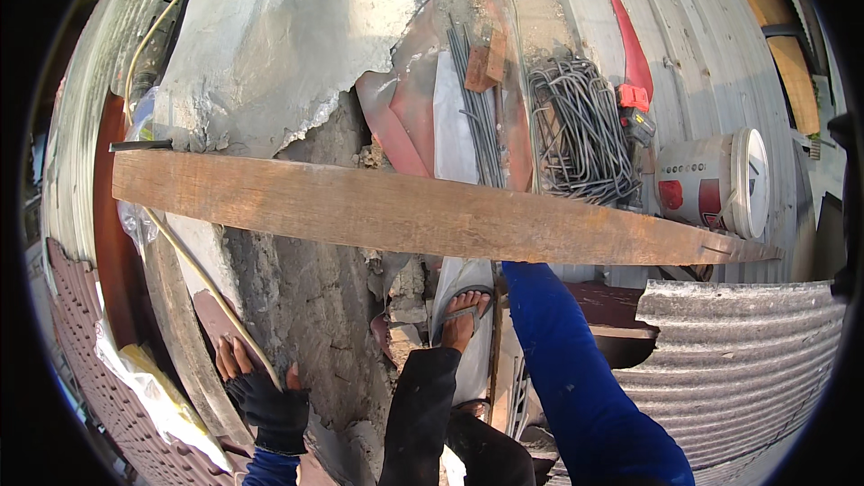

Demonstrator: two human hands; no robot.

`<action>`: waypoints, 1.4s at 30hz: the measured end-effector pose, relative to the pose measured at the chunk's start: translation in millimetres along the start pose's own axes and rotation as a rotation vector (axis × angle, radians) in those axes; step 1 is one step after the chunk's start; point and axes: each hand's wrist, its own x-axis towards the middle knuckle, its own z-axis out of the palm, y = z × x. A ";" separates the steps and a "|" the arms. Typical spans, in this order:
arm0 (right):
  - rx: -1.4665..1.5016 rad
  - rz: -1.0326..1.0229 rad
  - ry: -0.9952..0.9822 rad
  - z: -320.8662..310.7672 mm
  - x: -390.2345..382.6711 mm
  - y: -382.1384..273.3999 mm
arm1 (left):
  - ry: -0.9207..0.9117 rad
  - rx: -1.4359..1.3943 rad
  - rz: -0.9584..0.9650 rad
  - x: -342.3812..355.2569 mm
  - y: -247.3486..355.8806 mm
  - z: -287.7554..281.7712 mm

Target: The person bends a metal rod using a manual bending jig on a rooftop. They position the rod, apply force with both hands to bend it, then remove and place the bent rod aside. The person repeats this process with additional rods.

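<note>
A long brown wooden plank [396,207] lies crosswise before me, slightly lower at its right end. My right arm, in a blue sleeve [576,369], reaches up to the plank's near edge. The plank hides my right hand, so its grip does not show. My left hand [270,400], in a black fingerless glove, rests at lower left on a reddish-brown surface beside rough concrete. Its fingers are apart, and a pale yellow cord [202,274] runs between the thumb and fingers.
Beyond the plank lie bent steel bars [585,130], straight rods [477,117], a brick [486,63] and a red-and-black power tool [635,112]. A white bucket [706,180] lies sideways at right. Broken corrugated sheet [729,360] edges a gap. My sandalled foot [462,317] stands on a narrow strip.
</note>
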 end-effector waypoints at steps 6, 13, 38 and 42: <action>-0.468 -0.037 0.003 -9.7 57.3 -4.7 | -0.068 0.057 0.022 -2.5 -0.8 -3.7; 0.465 -0.297 0.798 -86.6 97.6 -104.6 | -0.130 0.082 -0.076 -7.3 3.1 -6.9; -0.020 -0.425 0.333 5.5 -155.2 19.0 | -0.137 0.005 -0.025 -8.7 -5.8 -5.4; 0.722 -0.238 0.063 10.7 -298.2 33.9 | -0.160 -0.064 -0.041 2.1 13.4 -36.5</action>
